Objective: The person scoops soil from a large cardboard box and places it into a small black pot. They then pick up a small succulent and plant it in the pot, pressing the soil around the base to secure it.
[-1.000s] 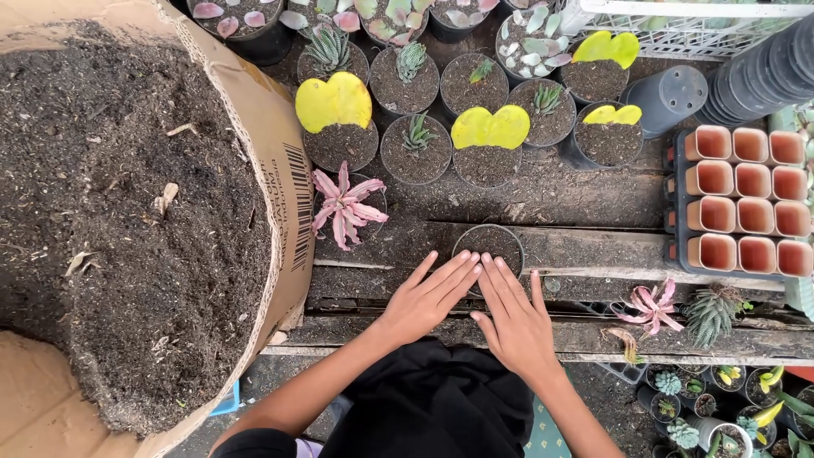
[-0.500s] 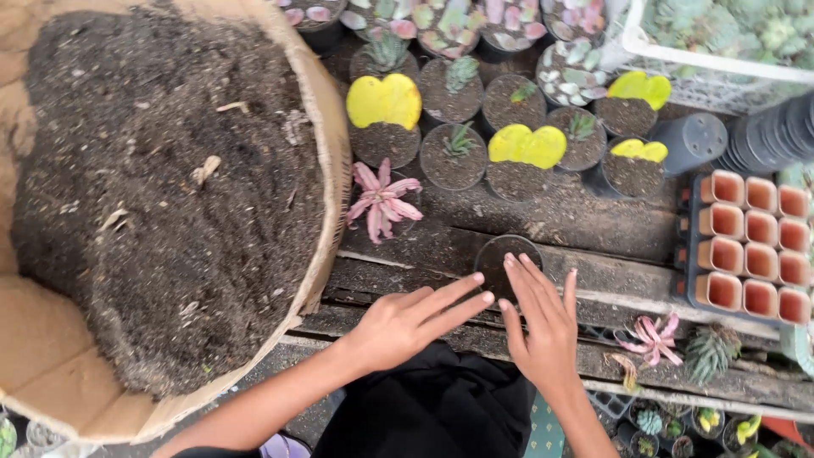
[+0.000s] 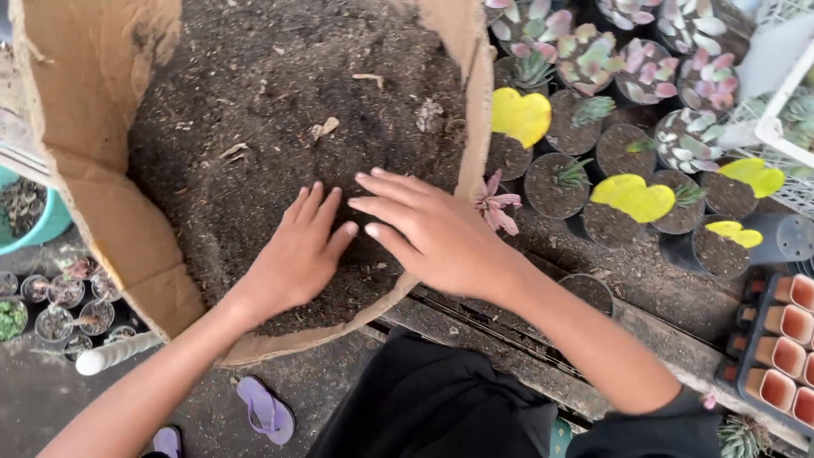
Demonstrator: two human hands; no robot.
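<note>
Head view. Cardboard box [image 3: 102,195], rim near the body; holds dark potting soil [image 3: 280,110]. Left hand [image 3: 292,254] flat, fingers spread, on the soil. Right hand [image 3: 424,229] open, palm down, just above it near the right wall. Small soil-filled pots [image 3: 551,191] crowd the right; terracotta pots in tray [image 3: 784,339].

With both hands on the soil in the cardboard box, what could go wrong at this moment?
1. The right hand reaches over the bent cardboard wall; leaning on it might fold it and spill soil onto the pots.
2. The pink succulent lies loose just beside that wall, close to the right wrist, so it may get crushed or buried.
3. The left hand presses near the sagging front edge, where soil could slide out.
</note>
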